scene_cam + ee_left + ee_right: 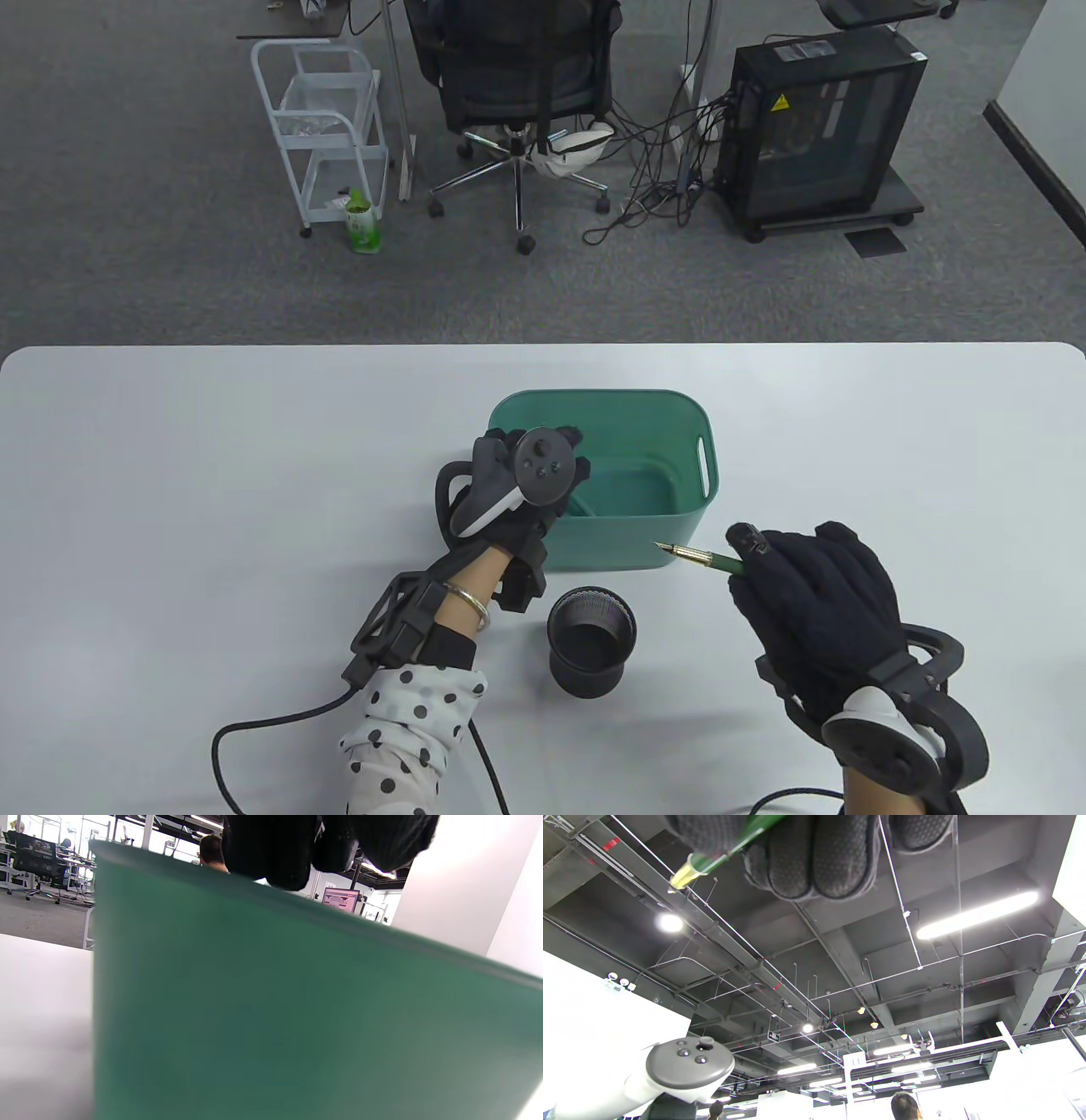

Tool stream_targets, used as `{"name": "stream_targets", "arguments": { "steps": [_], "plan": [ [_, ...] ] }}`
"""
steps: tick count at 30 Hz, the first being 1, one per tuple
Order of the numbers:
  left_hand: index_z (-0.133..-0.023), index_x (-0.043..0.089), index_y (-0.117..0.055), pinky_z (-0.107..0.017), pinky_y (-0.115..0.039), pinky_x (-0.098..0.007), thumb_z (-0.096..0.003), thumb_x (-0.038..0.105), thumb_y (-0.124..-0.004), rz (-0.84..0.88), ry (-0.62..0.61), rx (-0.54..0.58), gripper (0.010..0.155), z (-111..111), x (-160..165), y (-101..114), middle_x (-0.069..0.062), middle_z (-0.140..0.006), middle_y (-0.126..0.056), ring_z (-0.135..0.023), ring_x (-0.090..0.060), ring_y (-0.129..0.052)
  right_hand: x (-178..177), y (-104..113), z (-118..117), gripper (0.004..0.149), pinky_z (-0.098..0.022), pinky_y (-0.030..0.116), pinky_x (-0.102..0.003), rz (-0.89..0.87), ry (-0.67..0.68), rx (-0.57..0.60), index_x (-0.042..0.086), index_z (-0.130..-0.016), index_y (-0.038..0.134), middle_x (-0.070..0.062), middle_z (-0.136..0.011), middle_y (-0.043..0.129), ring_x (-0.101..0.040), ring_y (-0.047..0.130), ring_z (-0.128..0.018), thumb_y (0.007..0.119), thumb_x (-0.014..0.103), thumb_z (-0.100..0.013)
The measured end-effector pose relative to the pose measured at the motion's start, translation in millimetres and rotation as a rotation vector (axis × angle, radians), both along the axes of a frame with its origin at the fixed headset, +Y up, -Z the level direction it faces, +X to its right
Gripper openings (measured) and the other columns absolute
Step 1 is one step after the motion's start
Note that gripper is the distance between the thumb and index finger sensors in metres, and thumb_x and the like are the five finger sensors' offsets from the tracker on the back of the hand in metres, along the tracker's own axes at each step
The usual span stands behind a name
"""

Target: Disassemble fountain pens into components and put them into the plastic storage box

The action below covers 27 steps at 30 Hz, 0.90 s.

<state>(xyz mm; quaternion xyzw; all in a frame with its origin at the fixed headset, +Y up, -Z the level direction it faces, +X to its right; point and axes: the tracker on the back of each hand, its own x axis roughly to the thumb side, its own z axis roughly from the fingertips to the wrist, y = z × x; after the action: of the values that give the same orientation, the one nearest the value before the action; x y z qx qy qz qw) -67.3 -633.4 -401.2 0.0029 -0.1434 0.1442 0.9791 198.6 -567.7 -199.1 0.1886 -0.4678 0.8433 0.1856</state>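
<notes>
Table view: the left hand (517,492) reaches over the near-left corner of the green storage box (670,406), its fingers hidden under the tracker (543,465) so their state cannot be told, while the right hand (814,607), fingers curled, grips a green fountain pen (700,556) with the nib pointing left, just in front of the box; a black pen cup (591,630) stands between the hands. Left wrist view: gloved fingertips (288,861) hang above the box wall (271,1018), and no grasp can be confirmed. Right wrist view: the right hand's fingers (814,861) close round the green pen barrel (721,855), gold end protruding.
</notes>
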Motion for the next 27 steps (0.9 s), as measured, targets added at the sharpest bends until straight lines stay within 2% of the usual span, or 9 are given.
{"name": "stream_targets", "arguments": {
  "steps": [10, 21, 27],
  "plan": [
    [-0.12, 0.021, -0.058, -0.089, -0.034, -0.06, -0.0663, 0.051, -0.068, 0.037, -0.061, 0.048, 0.063, 17, -7, 13, -0.01, -0.125, -0.066, -0.115, -0.033, -0.061, -1, 0, -2, 0.044, -0.074, 0.064, -0.047, 0.011, -0.007, -0.007, 0.032, -0.093, 0.085, 0.006, -0.084, 0.088, -0.012, 0.089, -0.074, 0.07, 0.049, -0.055],
    [-0.123, 0.015, -0.055, -0.088, -0.037, -0.057, -0.0663, 0.055, -0.064, -0.033, -0.212, 0.201, 0.07, 70, -11, 20, -0.014, -0.127, -0.063, -0.117, -0.036, -0.058, -5, -3, -5, 0.044, -0.074, 0.064, -0.047, 0.038, -0.017, -0.023, 0.033, -0.093, 0.085, 0.006, -0.084, 0.088, -0.012, 0.089, -0.074, 0.07, 0.049, -0.055],
    [-0.123, 0.014, -0.055, -0.088, -0.039, -0.055, -0.0661, 0.056, -0.064, -0.046, -0.254, 0.311, 0.072, 102, -18, 21, -0.013, -0.127, -0.064, -0.116, -0.036, -0.06, -9, -5, -7, 0.044, -0.074, 0.064, -0.047, 0.058, -0.018, -0.034, 0.033, -0.093, 0.085, 0.006, -0.084, 0.088, -0.012, 0.089, -0.074, 0.07, 0.049, -0.055]
  ]
}}
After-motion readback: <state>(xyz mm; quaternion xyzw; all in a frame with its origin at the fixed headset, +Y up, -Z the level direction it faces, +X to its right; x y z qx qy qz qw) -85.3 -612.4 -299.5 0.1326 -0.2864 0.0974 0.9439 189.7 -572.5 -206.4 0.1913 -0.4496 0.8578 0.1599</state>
